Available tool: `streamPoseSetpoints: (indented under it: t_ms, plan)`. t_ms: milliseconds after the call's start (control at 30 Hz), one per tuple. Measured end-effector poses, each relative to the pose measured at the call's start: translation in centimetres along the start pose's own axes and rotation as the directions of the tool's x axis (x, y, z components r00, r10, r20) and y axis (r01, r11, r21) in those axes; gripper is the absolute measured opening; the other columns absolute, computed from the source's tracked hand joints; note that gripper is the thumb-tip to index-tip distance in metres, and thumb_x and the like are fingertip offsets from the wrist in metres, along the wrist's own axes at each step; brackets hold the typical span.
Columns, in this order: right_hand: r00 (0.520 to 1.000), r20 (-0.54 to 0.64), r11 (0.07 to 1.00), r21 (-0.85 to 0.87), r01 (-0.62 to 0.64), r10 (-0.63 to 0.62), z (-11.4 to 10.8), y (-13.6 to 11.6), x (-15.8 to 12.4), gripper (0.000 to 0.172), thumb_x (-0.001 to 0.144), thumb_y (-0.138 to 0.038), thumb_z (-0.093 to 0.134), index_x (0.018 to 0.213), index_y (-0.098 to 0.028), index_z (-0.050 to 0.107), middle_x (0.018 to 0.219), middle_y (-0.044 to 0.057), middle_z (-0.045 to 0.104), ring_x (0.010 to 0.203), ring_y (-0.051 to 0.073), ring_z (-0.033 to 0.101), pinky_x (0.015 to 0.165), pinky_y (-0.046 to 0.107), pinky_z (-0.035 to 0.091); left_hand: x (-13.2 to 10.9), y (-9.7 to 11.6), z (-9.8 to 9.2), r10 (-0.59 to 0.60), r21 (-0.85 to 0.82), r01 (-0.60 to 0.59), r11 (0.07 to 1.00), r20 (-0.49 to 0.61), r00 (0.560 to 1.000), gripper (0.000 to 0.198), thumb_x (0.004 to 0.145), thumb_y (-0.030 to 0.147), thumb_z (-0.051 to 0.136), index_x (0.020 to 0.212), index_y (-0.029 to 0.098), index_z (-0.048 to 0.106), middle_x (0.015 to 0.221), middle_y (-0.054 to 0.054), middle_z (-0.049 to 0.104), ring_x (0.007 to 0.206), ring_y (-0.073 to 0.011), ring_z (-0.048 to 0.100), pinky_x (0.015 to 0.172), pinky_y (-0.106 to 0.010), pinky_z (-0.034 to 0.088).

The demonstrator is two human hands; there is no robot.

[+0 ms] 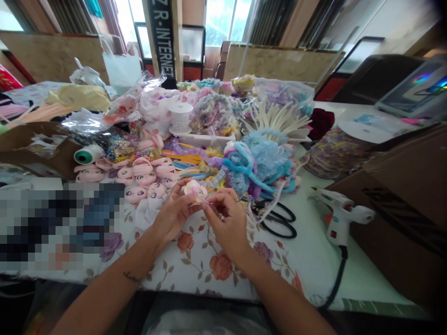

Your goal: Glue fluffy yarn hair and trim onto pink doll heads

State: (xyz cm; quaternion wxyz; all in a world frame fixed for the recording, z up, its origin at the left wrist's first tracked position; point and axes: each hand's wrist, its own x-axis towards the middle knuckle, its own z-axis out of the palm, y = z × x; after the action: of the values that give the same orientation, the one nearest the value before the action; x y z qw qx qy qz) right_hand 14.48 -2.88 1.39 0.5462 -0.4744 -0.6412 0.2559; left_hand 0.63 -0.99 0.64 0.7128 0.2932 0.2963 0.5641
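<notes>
My left hand and my right hand meet over a floral tablecloth. Together they pinch a small pink doll face piece with trim on it, fingers curled around it from both sides. Just behind them lie several pink doll faces and a heap of blue and purple lace and ribbon. Black scissors lie right of my right hand.
A white glue gun stands at the right with its cord running off the table's front edge. Cardboard boxes sit at right. A white spool, a green-ended thread spool, bags and trays of craft trim crowd the back. A pixelated patch covers the left.
</notes>
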Motion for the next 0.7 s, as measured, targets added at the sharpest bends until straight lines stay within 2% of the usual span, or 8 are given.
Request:
streamPoseSetpoints:
  t_ms: [233, 500, 700]
  plan:
    - [0.999, 0.006, 0.998, 0.03, -0.049, 0.049, -0.07, 0.3, 0.0, 0.006, 0.08, -0.021, 0.065, 0.077, -0.019, 0.06, 0.086, 0.0, 0.049, 0.056, 0.008, 0.049, 0.047, 0.023, 0.04, -0.05, -0.08, 0.05, -0.006, 0.015, 0.006, 1.0, 0.014, 1.0, 0.035, 0.076, 0.019, 0.068, 0.109, 0.022, 0.055, 0.091, 0.001, 0.062, 0.073, -0.0096, 0.061, 0.069, -0.023, 0.055]
    - [0.999, -0.025, 0.999, -0.027, -0.023, 0.023, -0.27, 0.12, 0.25, 0.008, 0.078, -0.021, 0.068, 0.076, -0.02, 0.06, 0.083, 0.0, 0.052, 0.056, 0.009, 0.05, 0.048, 0.024, 0.041, -0.07, -0.21, 0.07, -0.03, 0.052, 0.03, 0.998, 0.011, 0.999, 0.035, 0.076, 0.024, 0.069, 0.109, 0.023, 0.057, 0.095, 0.0, 0.062, 0.073, -0.0103, 0.061, 0.071, -0.026, 0.054]
    - [1.0, -0.027, 0.998, -0.059, -0.013, 0.011, -0.34, 0.16, 0.28, 0.01, 0.078, -0.022, 0.068, 0.075, -0.02, 0.059, 0.081, 0.0, 0.052, 0.056, 0.009, 0.049, 0.048, 0.023, 0.041, -0.06, -0.24, 0.19, -0.035, 0.073, 0.034, 0.997, 0.011, 0.999, 0.043, 0.07, 0.019, 0.075, 0.109, 0.023, 0.057, 0.084, 0.001, 0.065, 0.068, -0.0102, 0.062, 0.07, -0.026, 0.053]
